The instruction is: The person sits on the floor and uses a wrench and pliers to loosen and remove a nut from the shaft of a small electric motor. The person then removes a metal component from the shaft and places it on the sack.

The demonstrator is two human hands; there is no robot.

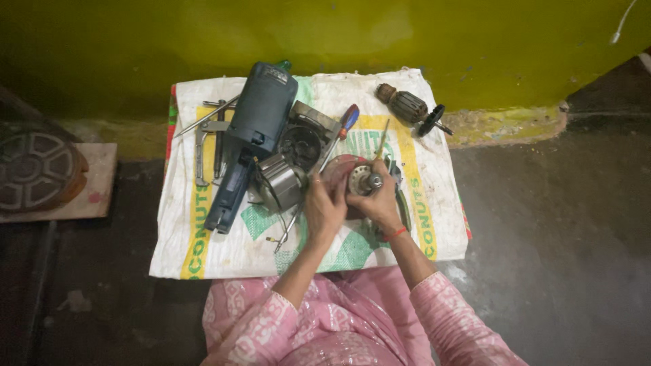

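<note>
My left hand (324, 207) and my right hand (377, 201) are both closed around a round metal gear housing (365, 180) with a short shaft, held over a reddish grinding disc (337, 171). The hands touch each other at the fingers. To the left lie a shiny cylindrical motor stator (279, 184) and the dark blue body of a power tool (248, 139). A motor armature (408, 106) with copper windings lies at the far right corner of the sack.
Everything lies on a white woven sack (203, 257) spread over the dark floor. A red-and-blue-handled screwdriver (338, 135) and metal pliers (206, 142) rest on it. A round metal wheel on a board (37, 169) sits at the left. A yellow-green wall (339, 34) stands behind.
</note>
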